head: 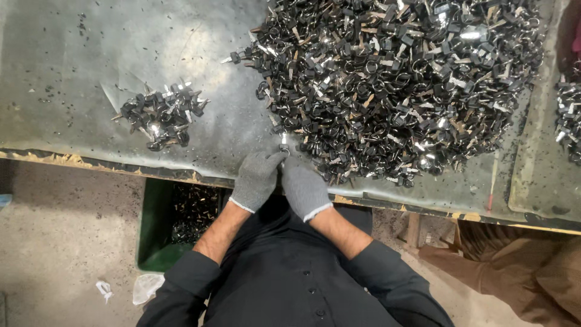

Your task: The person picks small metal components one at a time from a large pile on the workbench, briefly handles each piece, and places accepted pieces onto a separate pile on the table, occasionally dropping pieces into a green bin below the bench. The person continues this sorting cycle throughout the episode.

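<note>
Left grip [257, 178]: grey-gloved, fingers pressed together, pinching a small metal key piece [283, 143] at the fingertips.
Right grip [304, 184]: grey-gloved, closed on the same piece, touching the left.
Key piece: at the counter [72, 72] front edge, just beside the big pile [399, 85].
Small pile [160, 112]: well apart, to the left.
Green bin [158, 242]: on the floor under the counter.

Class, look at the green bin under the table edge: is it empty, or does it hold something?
Not empty. The green bin holds a heap of small dark and metallic pieces, visible below the table edge.
</note>
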A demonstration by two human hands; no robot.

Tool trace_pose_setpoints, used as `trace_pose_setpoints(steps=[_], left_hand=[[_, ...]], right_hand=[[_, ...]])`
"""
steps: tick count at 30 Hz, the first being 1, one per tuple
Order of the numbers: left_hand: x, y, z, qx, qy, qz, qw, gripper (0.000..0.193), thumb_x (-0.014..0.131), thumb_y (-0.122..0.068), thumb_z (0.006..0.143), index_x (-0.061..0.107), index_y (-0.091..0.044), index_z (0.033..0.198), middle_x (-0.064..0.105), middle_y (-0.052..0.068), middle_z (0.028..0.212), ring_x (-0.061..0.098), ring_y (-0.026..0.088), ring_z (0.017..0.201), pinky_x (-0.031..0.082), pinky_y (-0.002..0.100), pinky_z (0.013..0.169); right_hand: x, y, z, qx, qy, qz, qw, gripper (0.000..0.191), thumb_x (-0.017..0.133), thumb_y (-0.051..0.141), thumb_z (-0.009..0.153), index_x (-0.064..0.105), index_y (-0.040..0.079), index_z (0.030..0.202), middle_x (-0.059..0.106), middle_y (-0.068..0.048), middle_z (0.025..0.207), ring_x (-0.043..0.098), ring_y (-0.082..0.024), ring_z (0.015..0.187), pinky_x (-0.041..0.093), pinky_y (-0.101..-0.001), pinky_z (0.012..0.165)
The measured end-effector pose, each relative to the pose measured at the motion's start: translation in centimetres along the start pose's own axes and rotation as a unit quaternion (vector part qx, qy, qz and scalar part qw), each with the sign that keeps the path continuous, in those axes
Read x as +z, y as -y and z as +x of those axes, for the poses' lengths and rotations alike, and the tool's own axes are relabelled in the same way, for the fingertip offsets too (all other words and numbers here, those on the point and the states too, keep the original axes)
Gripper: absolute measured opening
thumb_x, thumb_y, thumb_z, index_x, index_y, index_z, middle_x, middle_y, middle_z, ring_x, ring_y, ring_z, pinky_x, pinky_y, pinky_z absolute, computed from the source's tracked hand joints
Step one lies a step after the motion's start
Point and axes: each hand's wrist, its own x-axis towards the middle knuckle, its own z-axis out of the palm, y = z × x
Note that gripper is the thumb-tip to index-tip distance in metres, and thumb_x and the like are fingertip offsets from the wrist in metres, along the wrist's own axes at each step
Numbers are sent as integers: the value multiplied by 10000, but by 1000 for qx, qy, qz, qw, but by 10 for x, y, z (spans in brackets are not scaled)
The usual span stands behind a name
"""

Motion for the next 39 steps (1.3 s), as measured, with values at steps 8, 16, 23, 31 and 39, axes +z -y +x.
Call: trace_pose_setpoints(steps=[8,16,23,31,39], left_hand=[[1,-6,-9,-56,33,130,989,125,746,-114,823,683,-107,931,627,105,743,655,322,698,513,474,617],[1,-3,-13,-56,26,53,997,86,750,-133,767,689,-125,827,650,82,754,662,315,690,512,468,607],[2,-5,-15,-51,17,58,997,110,769,-166,786,679,-103,796,640,98,732,651,332,660,506,472,582],[-16,14,9,-130,-101,122,979,104,774,-140,867,737,-92,951,659,69,801,629,228,690,494,408,626],[-5,16,54,52,33,182,981,274,783,-261,848,650,-104,1029,670,104,941,647,297,843,482,442,728]], right_hand=[[2,-11,-6,-18,-82,65,994,384,568,185,986,512,-83,1255,678,-301,1057,741,-406,815,613,-476,652],[-4,-7,-15,-8,-23,0,1000,171,551,147,978,575,25,1096,716,-217,1010,743,-397,804,600,-483,608],[-15,-1,-7,92,53,99,989,356,559,310,1012,513,-18,1144,719,-272,905,726,-451,815,588,-542,672],[-20,-4,-2,32,29,94,995,518,561,306,1003,431,-11,1391,696,-303,1033,710,-461,861,577,-547,691],[3,-17,-2,-7,-5,90,996,641,615,278,951,379,9,1483,705,-282,1067,710,-449,910,584,-542,746]])
